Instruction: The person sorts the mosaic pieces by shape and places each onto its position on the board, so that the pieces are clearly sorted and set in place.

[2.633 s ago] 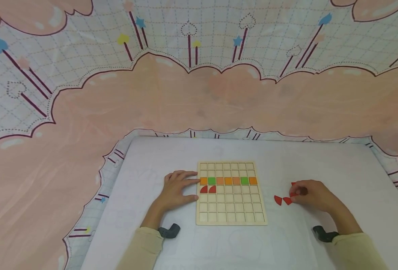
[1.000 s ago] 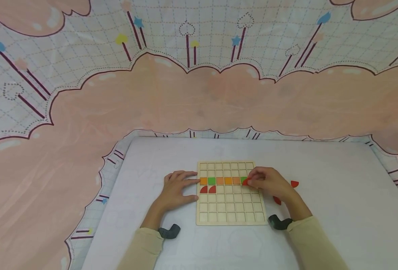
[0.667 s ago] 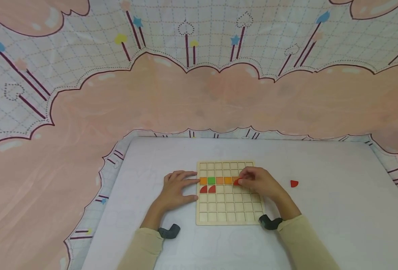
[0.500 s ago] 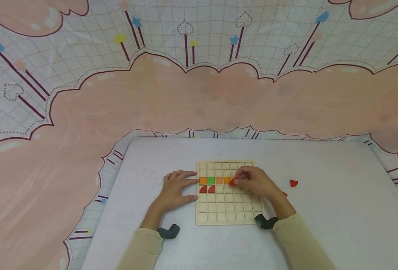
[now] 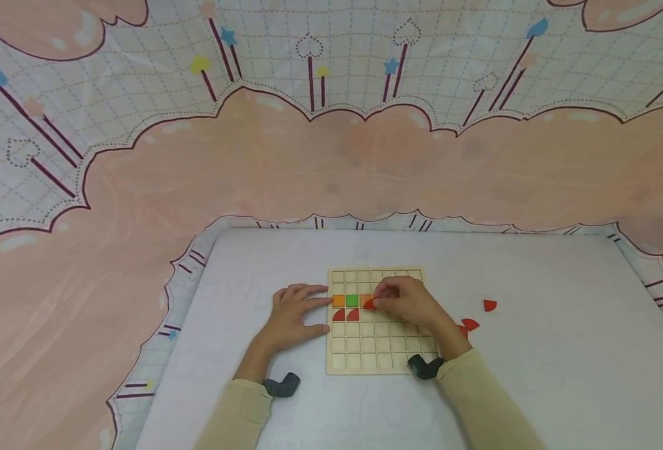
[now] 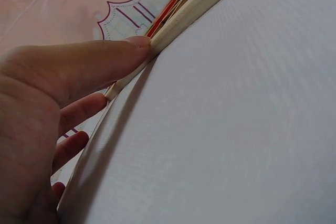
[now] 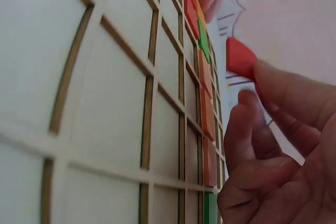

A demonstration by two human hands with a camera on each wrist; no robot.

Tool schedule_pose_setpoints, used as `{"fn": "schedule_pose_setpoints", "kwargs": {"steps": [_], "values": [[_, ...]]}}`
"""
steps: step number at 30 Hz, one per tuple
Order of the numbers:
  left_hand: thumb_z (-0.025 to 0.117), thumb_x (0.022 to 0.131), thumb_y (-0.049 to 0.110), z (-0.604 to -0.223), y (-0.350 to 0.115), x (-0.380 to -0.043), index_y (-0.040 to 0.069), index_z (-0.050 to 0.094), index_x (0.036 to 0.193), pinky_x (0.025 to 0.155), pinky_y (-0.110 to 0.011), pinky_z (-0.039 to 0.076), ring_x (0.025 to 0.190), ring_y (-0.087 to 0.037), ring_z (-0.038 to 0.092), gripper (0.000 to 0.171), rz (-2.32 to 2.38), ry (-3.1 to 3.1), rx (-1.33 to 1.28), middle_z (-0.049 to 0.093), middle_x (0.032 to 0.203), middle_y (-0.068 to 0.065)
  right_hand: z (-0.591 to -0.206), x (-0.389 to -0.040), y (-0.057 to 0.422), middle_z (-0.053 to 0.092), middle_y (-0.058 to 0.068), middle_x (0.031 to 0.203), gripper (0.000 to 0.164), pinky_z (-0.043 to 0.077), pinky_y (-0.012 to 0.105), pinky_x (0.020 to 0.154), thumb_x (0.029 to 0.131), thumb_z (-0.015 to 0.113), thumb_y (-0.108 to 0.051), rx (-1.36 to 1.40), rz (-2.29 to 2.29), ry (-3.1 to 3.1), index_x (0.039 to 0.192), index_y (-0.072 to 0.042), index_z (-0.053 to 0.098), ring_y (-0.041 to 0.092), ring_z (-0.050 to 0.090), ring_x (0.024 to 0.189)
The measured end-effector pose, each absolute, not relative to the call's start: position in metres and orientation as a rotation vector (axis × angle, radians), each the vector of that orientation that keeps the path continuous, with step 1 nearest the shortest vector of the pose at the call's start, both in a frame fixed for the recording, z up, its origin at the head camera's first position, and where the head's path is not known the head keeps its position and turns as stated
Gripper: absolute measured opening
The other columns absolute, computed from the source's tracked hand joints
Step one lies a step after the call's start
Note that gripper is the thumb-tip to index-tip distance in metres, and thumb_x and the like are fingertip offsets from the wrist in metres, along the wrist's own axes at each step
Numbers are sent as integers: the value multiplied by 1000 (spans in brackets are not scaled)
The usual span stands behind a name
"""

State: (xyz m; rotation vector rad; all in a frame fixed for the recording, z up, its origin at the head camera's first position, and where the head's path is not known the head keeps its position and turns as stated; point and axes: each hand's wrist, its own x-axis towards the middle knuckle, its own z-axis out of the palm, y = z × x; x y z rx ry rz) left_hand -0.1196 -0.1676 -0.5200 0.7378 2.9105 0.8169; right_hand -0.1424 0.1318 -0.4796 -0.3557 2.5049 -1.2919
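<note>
A wooden grid board lies on the white table. My left hand rests at its left edge, fingers extended, thumb and fingertips touching the rim. Thumb and finger of my right hand pinch a red quarter-circle tile, raised over the board near the row of coloured squares. Two red quarter-circle tiles sit in the leftmost cells of the row below. An orange square tile and a green square tile show at the row's left end; my right hand hides the rest in the head view.
Right of the board, a loose red quarter-circle tile lies on the tabletop. Another red tile lies nearer, beside one partly covered by my right wrist. Behind the table hangs a patterned cloth.
My right hand took a red quarter-circle tile from the loose ones at the right, carried it left over the board, and has kept moving left. My left hand has stayed at the edge.
</note>
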Motion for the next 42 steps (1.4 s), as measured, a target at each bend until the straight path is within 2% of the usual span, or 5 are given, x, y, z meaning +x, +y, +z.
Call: {"fn": "schedule_pose_setpoints", "kwargs": {"steps": [6,16,25,42], "values": [[76,83,48,-518,-167,-120,29,67,136,114,-61,19,141,-25,38,57,801,2891,705,52,154,6,-481,-146,125,67,-2,87,5,46,33,75,90,78,-21,-385,-1261,2503,90,-18,74,17,56,82],[76,84,49,-519,-167,-120,29,66,137,114,-61,19,142,-25,38,57,792,2878,694,51,154,6,-486,-153,123,64,0,80,7,42,33,72,87,81,-20,-285,-1257,2417,86,-16,75,19,53,80],[76,83,48,-519,-167,-121,29,68,135,113,-61,21,140,-25,39,56,810,2894,716,53,153,6,-486,-156,123,68,0,93,9,43,33,79,83,84,-22,-223,-1283,2367,86,-17,77,20,55,91],[75,82,50,-520,-166,-121,30,67,136,113,-60,22,141,-25,39,58,765,2907,699,52,153,7,-489,-157,122,70,-1,93,10,43,33,82,77,87,-20,-231,-1261,2423,80,-16,78,18,56,92]]}}
